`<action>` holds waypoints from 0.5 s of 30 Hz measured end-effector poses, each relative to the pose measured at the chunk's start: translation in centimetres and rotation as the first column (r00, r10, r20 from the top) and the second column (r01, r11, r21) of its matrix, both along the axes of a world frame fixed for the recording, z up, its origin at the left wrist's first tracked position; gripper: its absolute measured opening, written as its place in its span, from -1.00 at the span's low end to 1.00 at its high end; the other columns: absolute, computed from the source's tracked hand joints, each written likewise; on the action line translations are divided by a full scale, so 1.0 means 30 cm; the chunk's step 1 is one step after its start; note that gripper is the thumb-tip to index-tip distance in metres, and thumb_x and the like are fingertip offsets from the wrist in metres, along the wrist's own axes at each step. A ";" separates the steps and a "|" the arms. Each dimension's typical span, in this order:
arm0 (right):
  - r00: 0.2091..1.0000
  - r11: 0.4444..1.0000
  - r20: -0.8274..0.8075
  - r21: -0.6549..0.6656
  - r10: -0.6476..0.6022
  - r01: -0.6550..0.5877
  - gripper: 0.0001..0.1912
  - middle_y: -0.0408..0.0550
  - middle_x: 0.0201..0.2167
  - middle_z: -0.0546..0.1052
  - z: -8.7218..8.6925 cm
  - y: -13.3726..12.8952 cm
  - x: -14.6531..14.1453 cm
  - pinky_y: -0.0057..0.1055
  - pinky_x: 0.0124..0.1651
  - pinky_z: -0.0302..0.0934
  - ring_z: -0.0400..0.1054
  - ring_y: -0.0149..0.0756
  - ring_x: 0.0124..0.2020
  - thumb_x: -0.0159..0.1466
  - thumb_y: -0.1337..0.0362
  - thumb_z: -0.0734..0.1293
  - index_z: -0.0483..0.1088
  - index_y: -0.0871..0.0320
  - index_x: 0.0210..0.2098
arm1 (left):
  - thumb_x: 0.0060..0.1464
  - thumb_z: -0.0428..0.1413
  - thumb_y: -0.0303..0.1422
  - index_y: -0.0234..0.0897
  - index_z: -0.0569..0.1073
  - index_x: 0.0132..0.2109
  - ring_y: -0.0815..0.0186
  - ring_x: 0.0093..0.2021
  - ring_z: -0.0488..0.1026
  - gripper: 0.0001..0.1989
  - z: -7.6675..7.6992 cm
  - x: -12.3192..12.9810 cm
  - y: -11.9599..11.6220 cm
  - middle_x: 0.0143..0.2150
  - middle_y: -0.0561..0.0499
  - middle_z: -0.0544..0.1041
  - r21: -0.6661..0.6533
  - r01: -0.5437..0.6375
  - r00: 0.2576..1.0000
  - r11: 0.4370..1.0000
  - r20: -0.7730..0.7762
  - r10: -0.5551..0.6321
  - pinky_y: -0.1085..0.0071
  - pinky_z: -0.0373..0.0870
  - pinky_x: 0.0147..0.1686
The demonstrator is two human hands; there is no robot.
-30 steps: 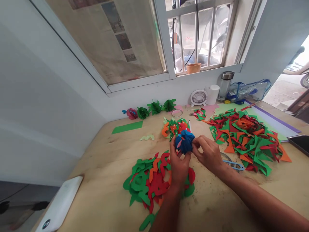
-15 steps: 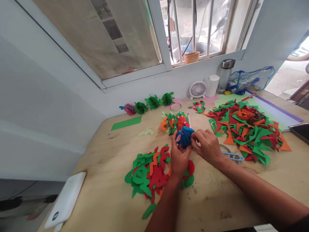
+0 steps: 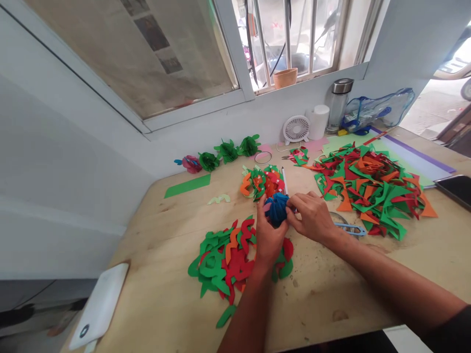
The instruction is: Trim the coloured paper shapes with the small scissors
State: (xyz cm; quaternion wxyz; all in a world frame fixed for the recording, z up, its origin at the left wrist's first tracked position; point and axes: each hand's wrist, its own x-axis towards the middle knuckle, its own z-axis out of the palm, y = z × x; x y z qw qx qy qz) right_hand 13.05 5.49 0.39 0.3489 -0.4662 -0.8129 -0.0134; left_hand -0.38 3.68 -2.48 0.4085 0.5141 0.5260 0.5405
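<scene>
Green and red paper cutouts (image 3: 211,262) lie beside the left hand (image 3: 271,234), which curls around the left side of the blue paper ball (image 3: 277,210) — thumb beneath, fingers above. The right hand (image 3: 308,215) pinches the ball's right edge, fingers nearly closed. Just beyond both hands sits a smaller cutout pile (image 3: 262,182); right of the right hand — a heap of paper scraps (image 3: 371,184).

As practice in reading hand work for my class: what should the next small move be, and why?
Perhaps gently ease one fold outward with the right hand: its fingertips are at the right edge of the blue folded piece, while the left hand cups it.
</scene>
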 end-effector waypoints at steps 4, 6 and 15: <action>0.998 1.000 -0.057 -0.029 -0.009 0.007 -0.88 -0.12 -0.54 0.43 0.018 0.000 0.007 -0.38 -0.27 0.02 0.26 -0.37 -0.49 0.22 0.34 0.20 0.30 0.17 -0.45 | -0.12 0.25 -0.39 -0.17 0.12 0.24 0.21 0.03 0.42 -0.22 0.017 -0.003 -0.004 0.11 -0.14 0.37 -0.007 -0.027 1.000 1.000 -0.014 0.027 0.27 0.36 0.03; 0.993 0.999 -0.111 -0.037 -0.033 0.029 -0.87 -0.13 -0.55 0.42 0.033 0.004 0.016 -0.38 -0.28 0.04 0.24 -0.37 -0.51 0.21 0.34 0.20 0.30 0.16 -0.47 | -0.14 0.25 -0.41 -0.17 0.13 0.24 0.20 0.02 0.42 -0.22 0.028 -0.006 -0.008 0.09 -0.14 0.38 -0.023 -0.035 0.999 0.999 -0.027 0.035 0.27 0.38 0.01; 0.897 0.969 -0.388 -0.203 -0.213 0.143 -0.87 -0.13 -0.54 0.44 0.120 0.055 0.106 -0.46 -0.36 0.12 0.30 -0.38 -0.49 0.18 0.29 0.21 0.35 0.15 -0.46 | -0.12 0.20 -0.45 -0.16 0.17 0.22 0.20 0.07 0.38 -0.27 0.050 -0.010 -0.017 0.13 -0.13 0.36 -0.044 -0.034 0.995 0.998 -0.099 0.029 0.26 0.34 0.05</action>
